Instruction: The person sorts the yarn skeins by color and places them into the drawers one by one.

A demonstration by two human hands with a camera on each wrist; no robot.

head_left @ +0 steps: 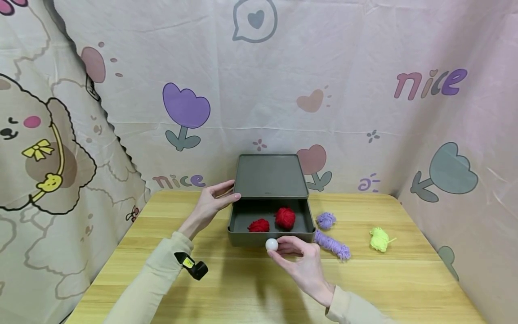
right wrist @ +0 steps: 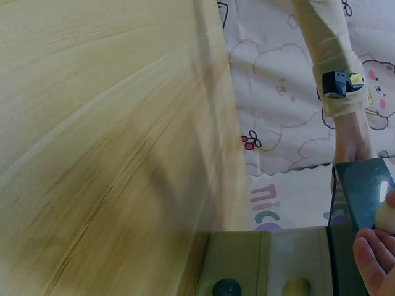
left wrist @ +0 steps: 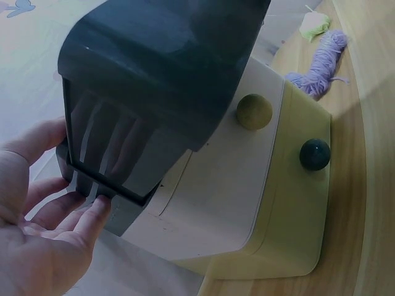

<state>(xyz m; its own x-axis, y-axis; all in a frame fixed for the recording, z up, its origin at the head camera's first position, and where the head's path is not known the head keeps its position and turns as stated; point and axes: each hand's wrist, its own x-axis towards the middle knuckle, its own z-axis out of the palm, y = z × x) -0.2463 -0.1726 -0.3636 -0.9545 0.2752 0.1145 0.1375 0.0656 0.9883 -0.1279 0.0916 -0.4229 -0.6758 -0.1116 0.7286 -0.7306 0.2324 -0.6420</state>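
A small drawer cabinet point(head_left: 271, 175) has a dark grey top and a matching dark top drawer point(head_left: 247, 239), pulled out. Two red yarn balls lie inside, one yarn ball point(head_left: 259, 225) at the left and a rounder yarn ball point(head_left: 285, 218) at the right. My right hand point(head_left: 301, 263) pinches the drawer's white knob point(head_left: 271, 244) between thumb and fingers. On the cabinet's left side rests my left hand point(head_left: 214, 198), its thumb by the front corner. In the left wrist view its fingers point(left wrist: 92, 219) touch the dark side panel.
Below the dark drawer are a cream drawer point(left wrist: 222, 179) with an olive knob point(left wrist: 254, 111) and a yellowish drawer point(left wrist: 293, 203) with a dark knob point(left wrist: 315, 154). Purple yarn point(head_left: 333, 245), a smaller purple bundle point(head_left: 326, 220) and yellow-green yarn point(head_left: 379, 239) lie right on the wooden table point(head_left: 226, 288).
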